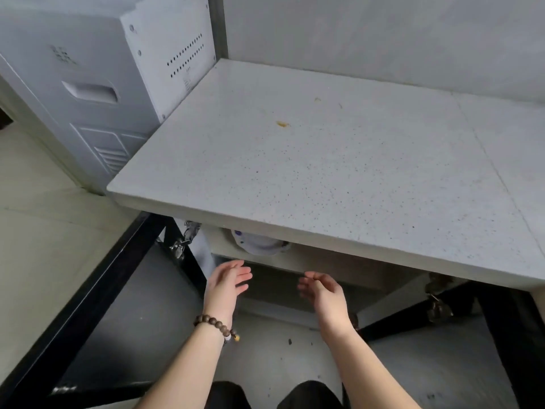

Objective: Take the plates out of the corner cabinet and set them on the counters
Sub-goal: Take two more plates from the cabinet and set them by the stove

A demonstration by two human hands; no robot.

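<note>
Under the speckled white counter [339, 160] the cabinet stands open, both dark doors swung out. On its upper shelf [309, 262] a white plate stack with a blue mark [259, 245] peeks out just below the counter's front edge; most of it is hidden. My left hand [228, 283], with a bead bracelet on the wrist, is held open in front of the shelf, below the plates, palm facing right. My right hand [323, 289] hovers opposite it, fingers loosely bent, holding nothing. Neither hand touches the plates.
The left cabinet door [97, 296] and the right door [460, 308] stick out on either side of my arms. A white appliance [112, 84] stands against the counter's left end. A small yellow stain [282, 124] marks the countertop. A grey wall runs behind.
</note>
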